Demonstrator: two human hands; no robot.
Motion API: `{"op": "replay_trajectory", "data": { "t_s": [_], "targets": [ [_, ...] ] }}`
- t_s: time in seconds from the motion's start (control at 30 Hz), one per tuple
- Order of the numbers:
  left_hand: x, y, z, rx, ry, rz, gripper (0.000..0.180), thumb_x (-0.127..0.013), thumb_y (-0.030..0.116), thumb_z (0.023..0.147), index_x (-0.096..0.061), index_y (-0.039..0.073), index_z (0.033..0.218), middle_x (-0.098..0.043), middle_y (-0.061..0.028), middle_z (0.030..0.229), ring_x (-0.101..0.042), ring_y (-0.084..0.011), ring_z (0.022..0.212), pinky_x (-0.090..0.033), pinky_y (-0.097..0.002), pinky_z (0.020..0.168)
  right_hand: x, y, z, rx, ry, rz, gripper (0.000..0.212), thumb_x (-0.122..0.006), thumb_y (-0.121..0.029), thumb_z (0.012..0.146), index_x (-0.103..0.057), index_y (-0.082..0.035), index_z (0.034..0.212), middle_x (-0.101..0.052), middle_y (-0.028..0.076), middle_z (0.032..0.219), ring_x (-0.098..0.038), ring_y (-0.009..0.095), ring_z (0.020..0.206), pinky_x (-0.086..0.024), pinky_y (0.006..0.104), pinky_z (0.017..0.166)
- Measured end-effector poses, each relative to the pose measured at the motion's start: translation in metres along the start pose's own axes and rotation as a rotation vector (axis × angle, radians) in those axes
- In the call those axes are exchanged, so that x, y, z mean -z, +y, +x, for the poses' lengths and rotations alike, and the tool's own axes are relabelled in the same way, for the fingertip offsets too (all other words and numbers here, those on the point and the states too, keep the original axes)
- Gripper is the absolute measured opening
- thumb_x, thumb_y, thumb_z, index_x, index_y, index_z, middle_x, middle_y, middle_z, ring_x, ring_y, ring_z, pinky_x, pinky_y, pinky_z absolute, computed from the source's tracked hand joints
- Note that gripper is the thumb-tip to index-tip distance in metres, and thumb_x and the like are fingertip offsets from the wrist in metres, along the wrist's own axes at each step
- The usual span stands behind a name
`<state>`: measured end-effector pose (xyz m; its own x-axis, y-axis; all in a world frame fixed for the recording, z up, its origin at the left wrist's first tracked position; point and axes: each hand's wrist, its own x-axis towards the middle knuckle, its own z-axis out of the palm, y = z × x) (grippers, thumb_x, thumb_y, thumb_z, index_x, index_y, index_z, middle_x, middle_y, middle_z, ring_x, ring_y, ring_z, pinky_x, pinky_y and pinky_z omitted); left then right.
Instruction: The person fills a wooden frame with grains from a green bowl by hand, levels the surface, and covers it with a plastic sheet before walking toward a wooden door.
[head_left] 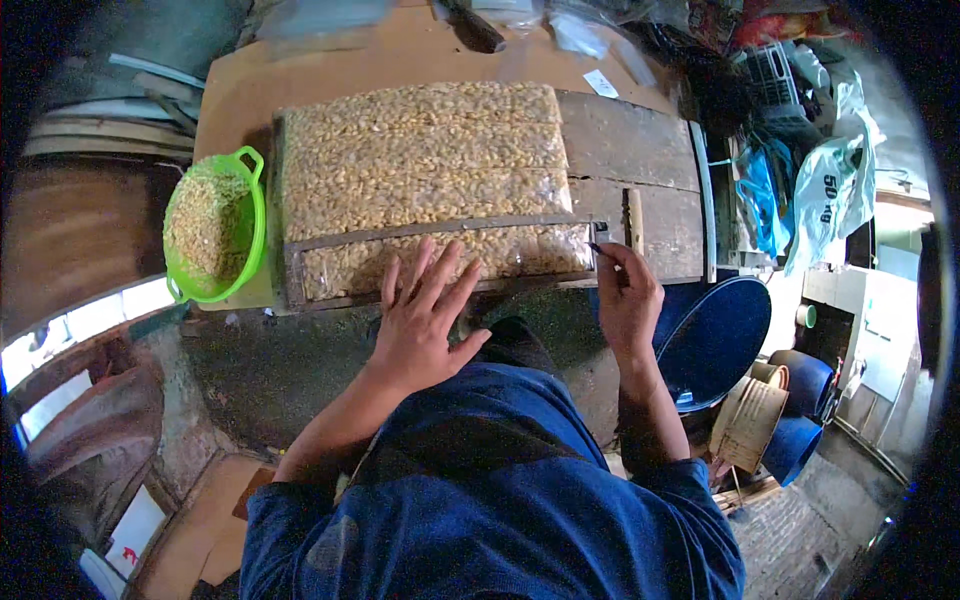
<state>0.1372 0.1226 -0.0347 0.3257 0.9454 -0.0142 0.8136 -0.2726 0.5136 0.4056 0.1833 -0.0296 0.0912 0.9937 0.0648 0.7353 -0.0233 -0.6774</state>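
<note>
A wide slab of pale yellow, bean-like pieces (420,150) lies on a wooden board, its surface glossy like clear plastic. Across it runs a long, thin dark strip (345,237), with a narrow band of the same pieces (535,250) on my side of it. My left hand (425,315) lies with fingers spread on this near band, toward its left half. At the right end of the band, my right hand (628,295) pinches a small, thin dark tool (597,248); most of it is hidden in my fingers. A light wooden stick (635,220) lies just beyond that hand.
A green basket (259,225) with loose pale pieces stands at the left. Bare board (630,135) extends right of the slab. A blue drum (715,340) stands below the right edge. Plastic bags (578,35) lie at the back, and a white sack (830,190) hangs at the right.
</note>
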Motion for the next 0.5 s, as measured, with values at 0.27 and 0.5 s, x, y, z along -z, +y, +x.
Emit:
{"op": "replay_trajectory", "data": {
  "t_s": [0.27,0.5],
  "targets": [
    [-0.012,0.007,0.011,0.011,-0.055,0.062,0.079,-0.064,0.050,0.086,-0.038,0.013,0.151,-0.032,-0.0137,0.156,-0.020,-0.0342,0.149,-0.008,-0.0566,0.119,-0.014,0.010,0.017,0.233,-0.033,-0.119,0.011,-0.068,-0.008,0.088,-0.070,-0.006,0.098,-0.069,0.015,0.086,-0.067,0.029,0.068,-0.053,0.0369,0.062],
    [-0.012,0.011,0.009,0.032,-0.059,0.064,0.080,-0.064,0.049,0.086,-0.036,0.014,0.152,-0.030,-0.0138,0.158,-0.018,-0.0340,0.150,-0.007,-0.0565,0.119,-0.007,0.006,0.011,0.219,-0.013,-0.059,0.011,-0.068,-0.005,0.088,-0.070,-0.004,0.099,-0.068,0.013,0.085,-0.066,0.024,0.065,-0.053,0.0331,0.061]
  ]
}}
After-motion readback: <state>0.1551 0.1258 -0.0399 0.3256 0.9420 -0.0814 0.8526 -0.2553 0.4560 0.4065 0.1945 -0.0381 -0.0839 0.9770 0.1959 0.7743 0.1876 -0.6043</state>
